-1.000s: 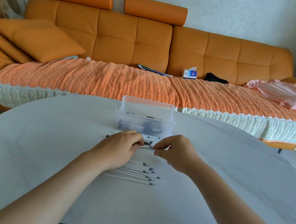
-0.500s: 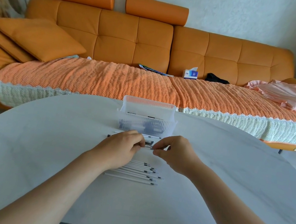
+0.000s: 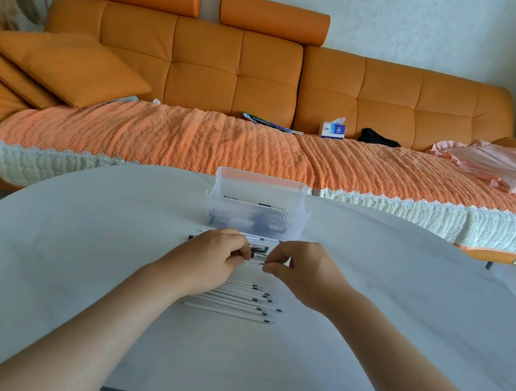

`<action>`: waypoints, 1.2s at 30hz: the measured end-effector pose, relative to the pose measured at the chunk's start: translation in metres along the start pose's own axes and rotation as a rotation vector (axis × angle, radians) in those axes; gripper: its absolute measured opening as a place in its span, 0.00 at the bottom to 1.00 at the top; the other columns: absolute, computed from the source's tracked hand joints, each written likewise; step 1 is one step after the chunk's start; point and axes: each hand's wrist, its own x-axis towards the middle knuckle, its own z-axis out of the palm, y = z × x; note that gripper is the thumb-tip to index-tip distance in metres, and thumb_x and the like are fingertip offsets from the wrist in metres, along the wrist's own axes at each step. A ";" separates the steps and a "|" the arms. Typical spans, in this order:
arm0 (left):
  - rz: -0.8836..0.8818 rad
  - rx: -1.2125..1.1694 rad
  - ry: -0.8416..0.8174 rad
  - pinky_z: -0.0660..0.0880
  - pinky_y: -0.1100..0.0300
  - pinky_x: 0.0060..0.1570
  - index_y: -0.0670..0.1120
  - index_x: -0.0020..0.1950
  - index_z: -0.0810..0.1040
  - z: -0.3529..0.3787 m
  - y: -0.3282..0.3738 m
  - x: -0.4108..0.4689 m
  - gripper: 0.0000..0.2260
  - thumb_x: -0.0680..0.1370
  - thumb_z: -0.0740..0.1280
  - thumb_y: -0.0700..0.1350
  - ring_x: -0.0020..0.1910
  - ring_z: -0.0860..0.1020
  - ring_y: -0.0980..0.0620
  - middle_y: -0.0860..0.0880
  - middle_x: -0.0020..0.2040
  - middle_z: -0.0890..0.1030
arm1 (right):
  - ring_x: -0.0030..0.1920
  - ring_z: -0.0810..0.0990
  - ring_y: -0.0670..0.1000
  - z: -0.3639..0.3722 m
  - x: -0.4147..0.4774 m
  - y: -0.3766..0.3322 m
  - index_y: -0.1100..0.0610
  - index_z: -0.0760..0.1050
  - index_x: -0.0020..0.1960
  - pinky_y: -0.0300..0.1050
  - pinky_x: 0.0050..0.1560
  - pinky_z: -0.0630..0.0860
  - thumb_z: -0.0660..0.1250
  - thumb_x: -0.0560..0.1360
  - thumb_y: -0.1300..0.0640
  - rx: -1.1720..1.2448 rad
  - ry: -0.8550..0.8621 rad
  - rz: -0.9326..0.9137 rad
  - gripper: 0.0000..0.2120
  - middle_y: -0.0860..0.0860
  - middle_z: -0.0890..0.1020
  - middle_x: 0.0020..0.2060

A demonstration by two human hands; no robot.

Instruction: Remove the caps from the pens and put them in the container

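Observation:
A thin white pen [image 3: 254,261] runs between my two hands above the table. My left hand [image 3: 209,260] grips its barrel with curled fingers. My right hand [image 3: 300,271] pinches the pen's right end, where a small dark cap tip shows. Just behind my hands lie a few more pens [image 3: 260,248] on the table. A row of several uncapped white pens [image 3: 243,301] lies below my hands. Behind them stands a clear ribbed plastic container [image 3: 254,218] holding dark pieces.
The white oval table [image 3: 69,267] carries everything. Beyond its far edge stretches an orange sofa [image 3: 202,68] with a knitted cover, a tissue box [image 3: 332,129], a cushion [image 3: 64,66] and pink clothing [image 3: 504,168].
Both hands stayed nearly in place on the pen. A small gap opened between them, showing more of the pen's end.

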 end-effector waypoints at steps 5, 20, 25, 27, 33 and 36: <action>0.036 -0.012 0.015 0.70 0.66 0.50 0.51 0.51 0.79 0.001 -0.003 -0.005 0.05 0.80 0.64 0.44 0.49 0.73 0.61 0.61 0.48 0.75 | 0.38 0.77 0.43 0.008 -0.003 -0.003 0.52 0.81 0.45 0.41 0.42 0.75 0.66 0.78 0.53 0.006 -0.059 -0.015 0.07 0.45 0.82 0.40; 0.010 0.096 -0.036 0.73 0.56 0.50 0.56 0.51 0.79 0.002 -0.012 -0.012 0.05 0.80 0.64 0.49 0.48 0.72 0.58 0.59 0.49 0.75 | 0.49 0.78 0.44 0.003 0.015 -0.002 0.43 0.80 0.54 0.43 0.52 0.76 0.66 0.78 0.48 -0.105 0.051 0.047 0.07 0.39 0.79 0.49; 0.022 0.106 -0.047 0.71 0.60 0.48 0.57 0.51 0.81 0.004 -0.014 -0.011 0.06 0.79 0.65 0.50 0.50 0.72 0.59 0.60 0.48 0.75 | 0.52 0.77 0.47 0.007 0.018 0.001 0.43 0.80 0.56 0.43 0.48 0.74 0.65 0.79 0.47 -0.234 0.014 0.082 0.09 0.42 0.78 0.52; 0.025 0.112 -0.051 0.70 0.61 0.47 0.57 0.53 0.81 0.005 -0.015 -0.010 0.07 0.79 0.65 0.51 0.49 0.72 0.60 0.61 0.47 0.74 | 0.52 0.77 0.47 0.009 0.019 -0.001 0.44 0.80 0.57 0.44 0.50 0.75 0.66 0.78 0.46 -0.264 0.001 0.092 0.09 0.42 0.78 0.52; 0.008 0.071 -0.025 0.73 0.60 0.51 0.57 0.58 0.80 0.002 -0.015 -0.008 0.10 0.79 0.64 0.47 0.49 0.73 0.58 0.61 0.50 0.75 | 0.52 0.77 0.47 0.011 0.019 -0.002 0.44 0.81 0.54 0.44 0.51 0.76 0.65 0.79 0.48 -0.265 0.022 0.085 0.08 0.41 0.79 0.52; 0.033 0.059 0.061 0.72 0.58 0.54 0.53 0.60 0.79 0.001 -0.016 -0.003 0.11 0.79 0.65 0.44 0.54 0.72 0.56 0.58 0.52 0.75 | 0.52 0.77 0.47 0.007 0.019 -0.001 0.44 0.81 0.53 0.45 0.51 0.76 0.64 0.79 0.49 -0.233 0.046 0.074 0.07 0.40 0.79 0.51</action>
